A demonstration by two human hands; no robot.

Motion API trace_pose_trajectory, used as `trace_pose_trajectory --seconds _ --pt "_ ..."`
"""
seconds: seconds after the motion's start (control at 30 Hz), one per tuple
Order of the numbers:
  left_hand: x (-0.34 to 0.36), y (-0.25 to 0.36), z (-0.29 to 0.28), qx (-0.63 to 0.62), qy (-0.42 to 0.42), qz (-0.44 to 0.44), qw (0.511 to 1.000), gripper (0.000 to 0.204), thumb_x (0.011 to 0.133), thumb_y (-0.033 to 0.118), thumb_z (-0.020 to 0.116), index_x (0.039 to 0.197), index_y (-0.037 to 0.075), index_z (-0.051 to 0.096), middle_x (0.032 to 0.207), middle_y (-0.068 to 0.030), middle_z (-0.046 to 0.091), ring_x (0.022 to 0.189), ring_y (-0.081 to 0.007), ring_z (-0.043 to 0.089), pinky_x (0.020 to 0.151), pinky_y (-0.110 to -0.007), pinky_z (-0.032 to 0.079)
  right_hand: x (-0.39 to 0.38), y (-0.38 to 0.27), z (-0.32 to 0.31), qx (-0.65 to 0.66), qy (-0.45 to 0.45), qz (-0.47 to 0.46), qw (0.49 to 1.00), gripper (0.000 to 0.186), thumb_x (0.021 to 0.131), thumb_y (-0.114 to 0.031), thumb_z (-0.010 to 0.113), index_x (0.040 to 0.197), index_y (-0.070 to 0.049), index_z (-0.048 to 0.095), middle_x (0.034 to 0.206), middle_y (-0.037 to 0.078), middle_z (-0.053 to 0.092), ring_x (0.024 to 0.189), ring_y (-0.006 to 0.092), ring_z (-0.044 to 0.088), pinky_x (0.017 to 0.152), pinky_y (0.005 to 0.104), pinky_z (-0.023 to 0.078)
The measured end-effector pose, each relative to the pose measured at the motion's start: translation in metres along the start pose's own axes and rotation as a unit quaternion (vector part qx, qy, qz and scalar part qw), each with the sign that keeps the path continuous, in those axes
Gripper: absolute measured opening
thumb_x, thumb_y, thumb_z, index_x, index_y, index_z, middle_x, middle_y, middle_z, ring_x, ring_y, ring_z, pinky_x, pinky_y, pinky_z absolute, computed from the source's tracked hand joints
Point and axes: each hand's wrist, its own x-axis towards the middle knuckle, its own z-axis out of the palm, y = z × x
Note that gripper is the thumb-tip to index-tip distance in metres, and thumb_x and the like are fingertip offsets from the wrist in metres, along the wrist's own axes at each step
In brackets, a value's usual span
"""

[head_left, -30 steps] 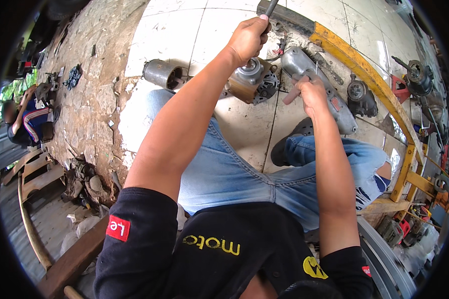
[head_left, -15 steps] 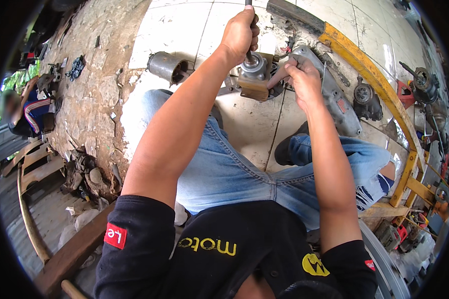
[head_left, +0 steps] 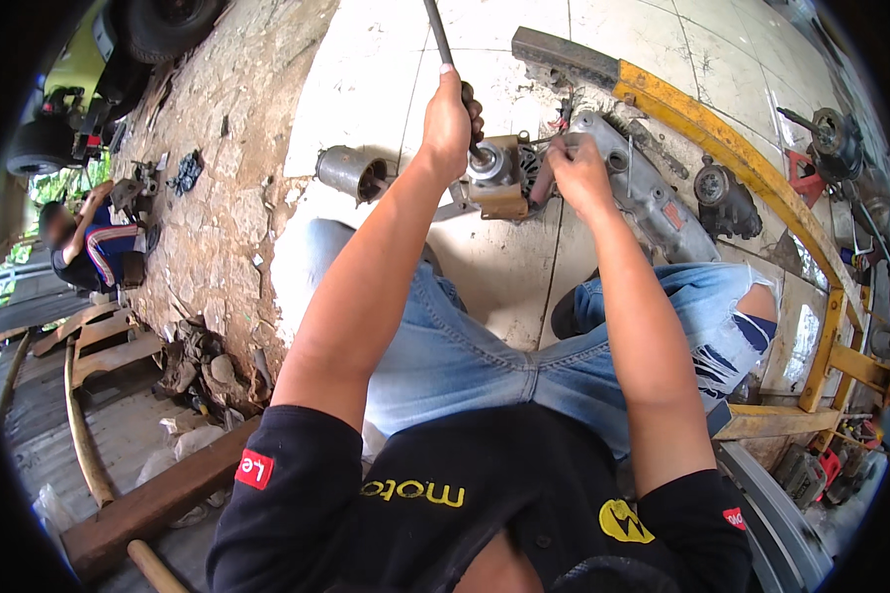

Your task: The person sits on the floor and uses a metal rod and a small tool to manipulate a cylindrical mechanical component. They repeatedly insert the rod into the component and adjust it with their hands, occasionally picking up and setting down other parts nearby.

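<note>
My left hand (head_left: pixel 448 127) is wrapped round a long dark metal rod (head_left: pixel 437 32), which leans away to the upper left. The rod's lower end meets the round grey centre of a metal machine part (head_left: pixel 491 168) standing on the tiles, with a brownish block-like side facing me. Beside that part, my right hand (head_left: pixel 578 176), smeared by motion, is closed round a brown cylindrical bar (head_left: pixel 541 184). The bar slants down against the part's right side; its far end is hidden by my fingers.
A hollow metal cylinder (head_left: pixel 350 175) lies left of the part. To the right are a long grey casting (head_left: pixel 653 193), a dark motor-like part (head_left: pixel 725 198) and a curved yellow metal frame (head_left: pixel 732 138). A seated person (head_left: pixel 94 237) is far left, near a vehicle's tyre (head_left: pixel 168 25).
The rod now tilts further left, with my left hand lower along it. My right hand and the brown bar have swung to a steeper angle close against the part. The whole view has shifted slightly.
</note>
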Motion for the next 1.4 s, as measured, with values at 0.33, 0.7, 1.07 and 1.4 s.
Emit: trace_pose_trajectory --seconds 0.33,0.7,1.07,1.4 --pt "0.002 0.008 -0.017 0.073 0.059 0.009 0.995 0.054 0.101 0.06 0.035 0.078 0.013 0.051 0.065 0.0019 0.042 0.058 -0.0119 0.038 0.057 -0.03 0.037 0.002 -0.001 0.029 0.098 -0.049 0.043 0.993 0.042 0.093 -0.025 0.062 0.123 0.004 0.06 0.102 0.014 0.068 0.089 0.0193 0.061 0.08 0.0312 0.048" --pt "0.009 0.0 0.006 0.186 0.047 0.015 0.981 0.068 0.098 0.062 0.042 0.076 -0.001 0.06 0.067 -0.0039 0.052 0.065 -0.0126 0.046 0.061 -0.032 0.043 -0.015 -0.029 0.061 0.154 -0.008 0.019 0.988 0.021 0.091 -0.012 0.062 0.1 0.006 0.063 0.086 0.013 0.068 0.079 0.019 0.064 0.075 0.0332 0.05" --pt "0.022 -0.008 0.039 0.024 -0.024 0.064 0.997 0.059 0.1 0.058 0.042 0.061 0.014 0.041 0.057 0.0058 0.035 0.051 -0.0068 0.029 0.046 -0.027 0.024 -0.011 -0.011 0.005 0.17 0.048 0.018 0.984 0.027 0.086 -0.006 0.06 0.11 0.006 0.062 0.091 0.01 0.067 0.084 0.0156 0.063 0.077 0.0307 0.05" --pt "0.016 -0.011 0.028 0.033 0.021 0.021 0.999 0.059 0.101 0.058 0.04 0.066 0.01 0.048 0.061 0.0037 0.04 0.057 -0.0087 0.032 0.051 -0.03 0.028 -0.021 -0.023 0.012 0.182 -0.018 0.064 0.981 0.026 0.087 -0.003 0.059 0.112 0.002 0.061 0.089 0.005 0.064 0.072 0.0102 0.058 0.062 0.0251 0.047"
